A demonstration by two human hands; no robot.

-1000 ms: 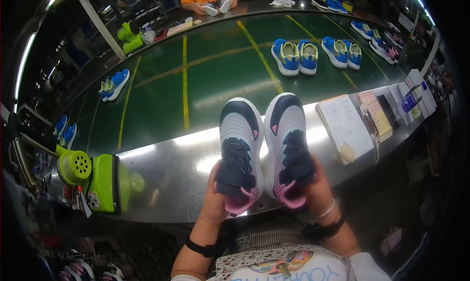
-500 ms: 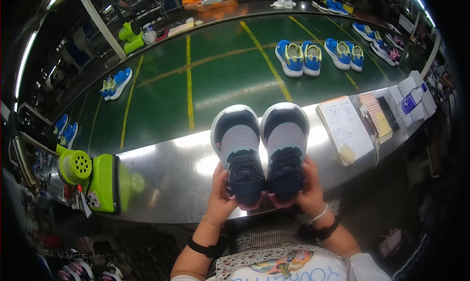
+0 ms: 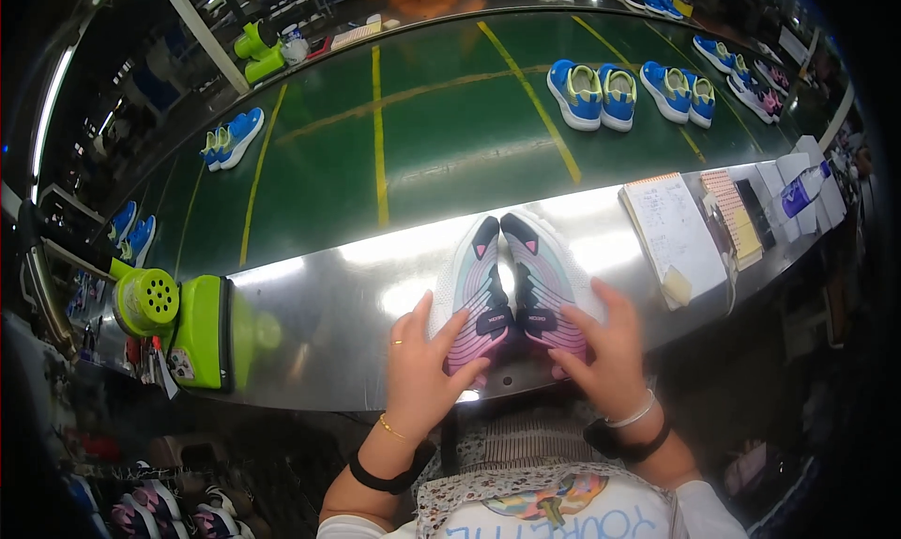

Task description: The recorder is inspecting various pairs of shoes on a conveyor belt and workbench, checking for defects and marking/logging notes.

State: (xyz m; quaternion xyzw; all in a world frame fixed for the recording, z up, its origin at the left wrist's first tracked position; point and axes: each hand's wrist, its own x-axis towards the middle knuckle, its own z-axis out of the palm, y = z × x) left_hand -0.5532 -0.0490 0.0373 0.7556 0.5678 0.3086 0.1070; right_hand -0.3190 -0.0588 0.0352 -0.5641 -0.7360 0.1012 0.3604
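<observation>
A pair of sneakers lies side by side on the metal bench edge in front of me, patterned soles up and toes pointing away. The left sneaker (image 3: pixel 472 285) and right sneaker (image 3: pixel 540 285) have pale, ridged soles with dark toe patches, dark middle patches and pink heels. Over the outer side and heel of the left sneaker, my left hand (image 3: pixel 424 361) has its fingers spread. My right hand (image 3: pixel 603 356) is likewise spread at the right sneaker's outer side and heel. Fingertips overlap both soles; neither hand appears closed around its shoe.
A green belt (image 3: pixel 319 182) with yellow lines carries several blue sneakers (image 3: pixel 574 93). On the bench, a green machine (image 3: pixel 199 328) stands left; a notepad (image 3: pixel 671 238), a spiral notebook (image 3: pixel 727 210) and a bottle (image 3: pixel 802 190) lie right. Racked shoes (image 3: pixel 141 511) sit lower left.
The sneakers went from held up, tops showing, to lying lower on the bench with soles up. Both hands have loosened and spread their fingers. The view has shifted slightly.
</observation>
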